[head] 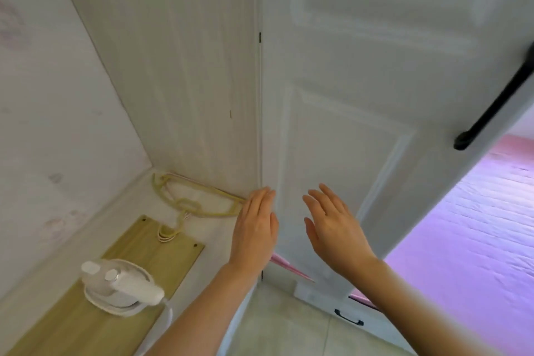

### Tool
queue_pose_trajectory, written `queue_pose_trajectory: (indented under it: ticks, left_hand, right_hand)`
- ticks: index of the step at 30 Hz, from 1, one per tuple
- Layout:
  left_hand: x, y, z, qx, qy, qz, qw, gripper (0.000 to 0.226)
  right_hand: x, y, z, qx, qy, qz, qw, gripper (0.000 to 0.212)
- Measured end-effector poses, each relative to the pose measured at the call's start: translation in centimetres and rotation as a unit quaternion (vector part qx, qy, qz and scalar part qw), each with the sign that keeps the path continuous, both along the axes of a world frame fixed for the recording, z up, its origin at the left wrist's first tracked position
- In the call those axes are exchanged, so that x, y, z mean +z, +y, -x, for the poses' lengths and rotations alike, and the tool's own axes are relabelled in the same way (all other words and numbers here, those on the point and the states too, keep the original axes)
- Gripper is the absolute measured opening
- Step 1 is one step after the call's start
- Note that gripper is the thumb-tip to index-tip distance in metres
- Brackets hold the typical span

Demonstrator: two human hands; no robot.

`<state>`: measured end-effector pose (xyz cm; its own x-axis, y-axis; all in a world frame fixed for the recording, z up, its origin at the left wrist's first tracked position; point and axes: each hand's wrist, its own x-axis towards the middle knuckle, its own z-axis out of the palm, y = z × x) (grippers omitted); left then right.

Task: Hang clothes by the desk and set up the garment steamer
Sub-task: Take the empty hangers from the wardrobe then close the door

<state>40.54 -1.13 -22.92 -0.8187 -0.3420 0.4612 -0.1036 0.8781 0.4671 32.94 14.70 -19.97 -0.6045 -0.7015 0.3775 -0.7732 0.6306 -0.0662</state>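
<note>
A white handheld garment steamer (120,287) lies on a light wooden board (86,324) on the white desk (216,243) at the lower left. Several yellow-green hangers (199,201) lie flat on the desk against the back panel, their hooks toward the board. My left hand (254,228) hovers with straight fingers over the desk's right edge, its fingertips close to the hangers' right end. My right hand (332,231) is held up open in front of the white cupboard door (346,95). Neither hand holds anything.
The white panelled door stands ajar, with a long black handle (497,101) at the right. A bed with a pink-purple cover (476,225) lies beyond it. A white drawer with a black pull (348,317) sits low by the tiled floor (289,326). A wall rises on the left.
</note>
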Motion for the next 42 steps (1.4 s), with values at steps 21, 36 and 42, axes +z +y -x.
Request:
queue_pose_trajectory:
  ticks: [21, 36, 42]
  left_hand:
    - [14.8, 17.1, 8.6, -0.104, 0.185, 0.037, 0.976, 0.052]
    - [17.2, 17.1, 14.3, -0.091, 0.241, 0.158, 0.953, 0.073]
    - [16.0, 16.9, 16.8, -0.080, 0.299, 0.172, 0.935, 0.068]
  right_hand:
    - [9.3, 16.7, 3.8, 0.010, 0.071, 0.214, 0.974, 0.031]
    - [11.3, 16.2, 8.4, 0.024, -0.208, 0.414, 0.886, 0.054]
    - [10.4, 15.2, 10.0, 0.046, -0.204, 0.413, 0.886, 0.036]
